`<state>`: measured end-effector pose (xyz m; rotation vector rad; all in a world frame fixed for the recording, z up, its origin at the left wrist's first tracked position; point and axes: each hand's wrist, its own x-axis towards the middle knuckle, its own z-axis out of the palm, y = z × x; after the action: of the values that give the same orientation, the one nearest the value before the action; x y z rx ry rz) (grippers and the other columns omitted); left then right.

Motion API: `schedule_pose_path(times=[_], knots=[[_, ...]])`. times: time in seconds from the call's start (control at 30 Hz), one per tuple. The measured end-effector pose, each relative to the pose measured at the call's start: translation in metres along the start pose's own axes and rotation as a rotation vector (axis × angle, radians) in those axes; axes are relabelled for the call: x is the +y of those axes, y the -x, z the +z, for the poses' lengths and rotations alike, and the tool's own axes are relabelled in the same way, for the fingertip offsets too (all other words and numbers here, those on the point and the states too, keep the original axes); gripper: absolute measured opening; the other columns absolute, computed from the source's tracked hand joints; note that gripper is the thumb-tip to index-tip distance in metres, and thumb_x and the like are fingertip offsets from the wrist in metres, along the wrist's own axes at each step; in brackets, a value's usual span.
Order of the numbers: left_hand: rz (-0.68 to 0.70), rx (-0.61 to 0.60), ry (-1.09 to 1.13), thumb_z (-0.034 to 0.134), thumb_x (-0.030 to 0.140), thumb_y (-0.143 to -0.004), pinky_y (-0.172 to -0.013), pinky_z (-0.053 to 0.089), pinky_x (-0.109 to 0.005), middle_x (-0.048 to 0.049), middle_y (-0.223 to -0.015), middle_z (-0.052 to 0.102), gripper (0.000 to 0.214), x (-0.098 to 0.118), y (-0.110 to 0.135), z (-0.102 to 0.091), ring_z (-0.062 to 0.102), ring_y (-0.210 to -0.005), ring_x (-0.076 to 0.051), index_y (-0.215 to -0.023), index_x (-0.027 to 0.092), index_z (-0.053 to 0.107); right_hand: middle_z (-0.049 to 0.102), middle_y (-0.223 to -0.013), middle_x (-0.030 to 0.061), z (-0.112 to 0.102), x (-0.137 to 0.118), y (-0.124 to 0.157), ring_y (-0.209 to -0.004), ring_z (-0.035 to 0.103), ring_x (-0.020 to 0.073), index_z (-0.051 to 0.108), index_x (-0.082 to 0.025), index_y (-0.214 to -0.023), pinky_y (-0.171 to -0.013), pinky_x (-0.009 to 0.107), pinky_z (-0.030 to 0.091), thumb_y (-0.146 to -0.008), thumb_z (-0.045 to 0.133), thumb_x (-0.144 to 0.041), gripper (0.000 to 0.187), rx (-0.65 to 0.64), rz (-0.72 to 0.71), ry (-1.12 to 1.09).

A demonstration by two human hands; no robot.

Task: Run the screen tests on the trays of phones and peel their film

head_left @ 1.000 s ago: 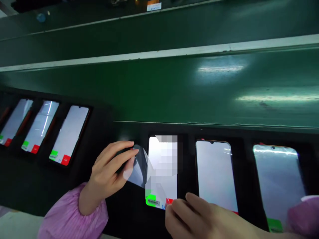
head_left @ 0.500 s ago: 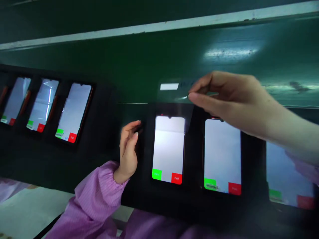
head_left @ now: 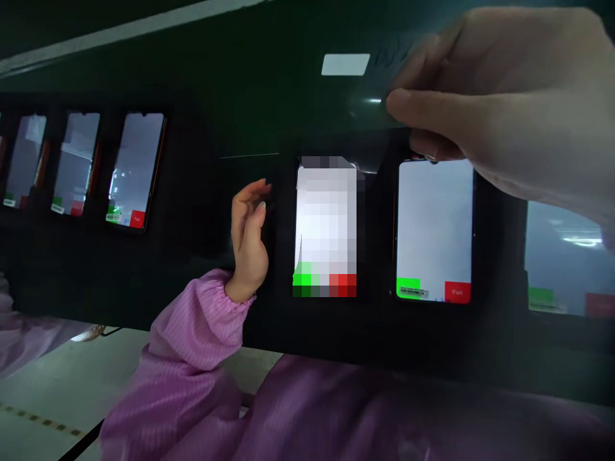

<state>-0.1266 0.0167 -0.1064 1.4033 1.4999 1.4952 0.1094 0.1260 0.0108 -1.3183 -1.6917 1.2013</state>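
The right hand (head_left: 523,102) pinches a clear, flexible plastic film (head_left: 358,118) bearing a white rectangular label (head_left: 344,64), raised near the far end of a rectangular, white-screened phone (head_left: 327,224). A second ago, the left hand (head_left: 250,246) gripped that film; now it stands beside the phone, thumb and fingertips slightly apart.

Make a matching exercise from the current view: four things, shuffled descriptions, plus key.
1. Right hand
2. Left hand
3. Slanted patch by the right fingertips
4. Left sleeve

A. White
B. Beside the nearest phone, nothing visible in its grasp
C. Pinkish purple
D. Pinching clear film

Pairs: 1-D, 2-B, 3-A, 4-C
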Motion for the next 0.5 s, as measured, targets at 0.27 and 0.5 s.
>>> schedule_pose_path(times=[0.27,0.5], knots=[[0.411,-0.253,-0.414,0.047,0.051,-0.107,-0.123,0.041,-0.056,-0.0057,-0.142,0.064,0.039,0.029,0.002,-0.029,0.058,-0.136,-0.032,-0.117,0.032,0.079,0.065,-0.077,-0.0058,0.002,-0.002,0.013,-0.057,0.056,0.0027,0.071,-0.028,-0.084,-0.044,0.023,0.041,-0.095,0.073,-0.013,0.018,-0.012,0.035,0.008],[0.640,-0.409,-0.877,0.066,0.046,-0.096,-0.133,-0.001,-0.068,-0.0027,-0.151,0.064,0.036,0.061,0.021,-0.034,0.055,-0.140,-0.037,-0.127,0.031,0.073,0.061,-0.074,-0.0062,0.005,-0.005,0.018,-0.054,0.051,0.0007,0.069,-0.019,-0.094,-0.042,0.020,0.035,-0.100,0.069,-0.014,0.008,-0.050,-0.051,0.098]])
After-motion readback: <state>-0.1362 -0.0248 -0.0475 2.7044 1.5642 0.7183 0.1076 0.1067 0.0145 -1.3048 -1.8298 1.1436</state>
